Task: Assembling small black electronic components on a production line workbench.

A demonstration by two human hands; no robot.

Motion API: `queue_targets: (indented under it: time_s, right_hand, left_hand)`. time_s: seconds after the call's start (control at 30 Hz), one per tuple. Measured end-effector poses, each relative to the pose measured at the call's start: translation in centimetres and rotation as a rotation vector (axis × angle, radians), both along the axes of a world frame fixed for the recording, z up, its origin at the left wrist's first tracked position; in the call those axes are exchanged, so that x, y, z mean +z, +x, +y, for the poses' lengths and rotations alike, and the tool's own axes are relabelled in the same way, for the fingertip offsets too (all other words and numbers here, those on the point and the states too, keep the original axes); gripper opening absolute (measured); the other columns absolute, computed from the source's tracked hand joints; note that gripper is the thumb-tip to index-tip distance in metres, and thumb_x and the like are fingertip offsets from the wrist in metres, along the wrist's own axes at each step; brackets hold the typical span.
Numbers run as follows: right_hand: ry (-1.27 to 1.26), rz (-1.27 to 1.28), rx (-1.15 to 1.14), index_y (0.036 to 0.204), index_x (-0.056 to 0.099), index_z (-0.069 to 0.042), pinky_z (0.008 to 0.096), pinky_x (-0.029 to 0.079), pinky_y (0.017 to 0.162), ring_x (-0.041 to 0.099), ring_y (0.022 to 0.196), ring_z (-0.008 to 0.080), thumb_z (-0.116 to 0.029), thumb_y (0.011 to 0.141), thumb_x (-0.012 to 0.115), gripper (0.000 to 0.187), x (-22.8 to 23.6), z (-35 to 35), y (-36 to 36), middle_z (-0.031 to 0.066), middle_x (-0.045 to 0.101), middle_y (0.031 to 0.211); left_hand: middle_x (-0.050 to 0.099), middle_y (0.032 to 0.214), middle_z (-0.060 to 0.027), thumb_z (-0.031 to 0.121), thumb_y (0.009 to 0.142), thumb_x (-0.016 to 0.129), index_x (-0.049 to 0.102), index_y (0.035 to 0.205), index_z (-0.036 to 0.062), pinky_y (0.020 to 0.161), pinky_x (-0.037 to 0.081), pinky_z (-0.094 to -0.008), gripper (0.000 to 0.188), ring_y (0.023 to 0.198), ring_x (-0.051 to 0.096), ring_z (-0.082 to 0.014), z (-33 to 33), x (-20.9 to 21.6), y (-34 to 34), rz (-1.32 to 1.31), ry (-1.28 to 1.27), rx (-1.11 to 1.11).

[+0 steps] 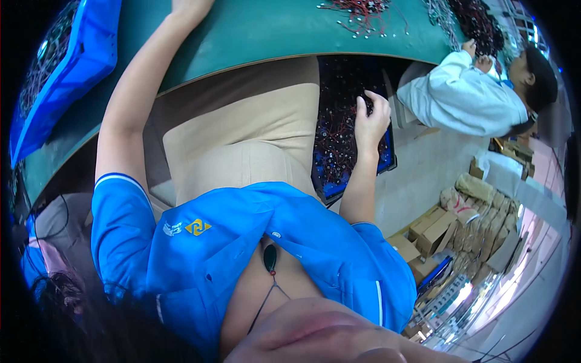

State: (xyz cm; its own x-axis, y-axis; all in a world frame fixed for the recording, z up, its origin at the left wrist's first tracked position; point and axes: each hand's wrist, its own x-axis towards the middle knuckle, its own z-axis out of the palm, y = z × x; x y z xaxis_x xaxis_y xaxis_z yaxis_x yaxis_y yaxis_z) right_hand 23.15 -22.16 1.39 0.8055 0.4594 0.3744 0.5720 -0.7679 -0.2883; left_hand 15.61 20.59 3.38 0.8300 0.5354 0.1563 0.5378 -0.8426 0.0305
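Observation:
My left hand (191, 8) reaches onto the green table (260, 30); the top edge of the picture cuts it off, so its fingers are out of sight. Low on the right, my right hand (373, 120) hovers over a dark blue crate (390, 158) beside my lap. Its fingers and thumb are apart, with nothing visible between them. Many thin red and black wires with small pale connectors (339, 133) fill the crate. On the tabletop, right of my left hand, lies a loose pile of red wires (366, 13) with white ends.
A blue bin (91, 66) of cables stands on the table at the left. At the right, a co-worker in a pale jacket (463, 97) handles a dark wire bundle (478, 27). Cardboard boxes (433, 233) and sacks lie behind at the right. Someone else sits at the lower left.

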Motion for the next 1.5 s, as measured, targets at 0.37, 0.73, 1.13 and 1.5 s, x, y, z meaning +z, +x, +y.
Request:
queue_targets:
  time_s: [0.37,0.73,1.13,1.5]
  right_hand:
    - [0.339,0.189,0.2,0.098,0.064,-0.007,0.0318,0.045,0.081,0.058,0.087,0.0223,-0.01,0.085,0.061,0.014,1.1,4.8,2.3,0.007,0.062,0.096]
    - [0.291,-0.11,0.265,0.104,0.064,-0.001,0.0326,0.048,0.078,0.06,0.081,0.0235,-0.018,0.091,0.053,0.024,3.1,10.2,20.6,0.0125,0.066,0.094]
    - [-0.423,-0.045,0.11,0.106,0.068,-0.006,0.0401,0.05,0.078,0.063,0.091,0.0368,-0.023,0.087,0.05,0.031,1.7,14.8,38.9,0.0169,0.068,0.1]
    - [-0.506,-0.008,-0.233,0.095,0.071,-0.008,0.0395,0.051,0.075,0.064,0.085,0.0346,-0.031,0.082,0.058,0.029,1.4,15.5,38.5,0.0117,0.071,0.093]
  left_hand:
    - [0.06,0.104,-0.0103,0.006,0.081,0.06,0.061,0.098,0.0037,0.085,0.043,-0.0347,0.018,0.092,0.054,-0.0279,3.6,-1.2,-3.2,0.291,0.038,0.124]
    - [0.064,0.097,-0.0095,0.003,0.086,0.059,0.063,0.101,0.0014,0.08,0.045,-0.0309,0.016,0.085,0.057,-0.0258,-4.5,2.5,-16.2,-0.97,-0.088,-0.082]
    - [0.066,0.094,-0.008,0.01,0.088,0.058,0.062,0.099,0.0039,0.075,0.047,-0.0318,0.014,0.081,0.06,-0.0266,-2.3,1.1,-19.3,-1.022,-0.204,0.11]
    - [0.068,0.092,-0.0063,0.017,0.089,0.058,0.062,0.097,0.0068,0.071,0.048,-0.0332,0.014,0.08,0.063,-0.0271,-2.4,1.6,-18.4,-1.105,-0.374,0.127]
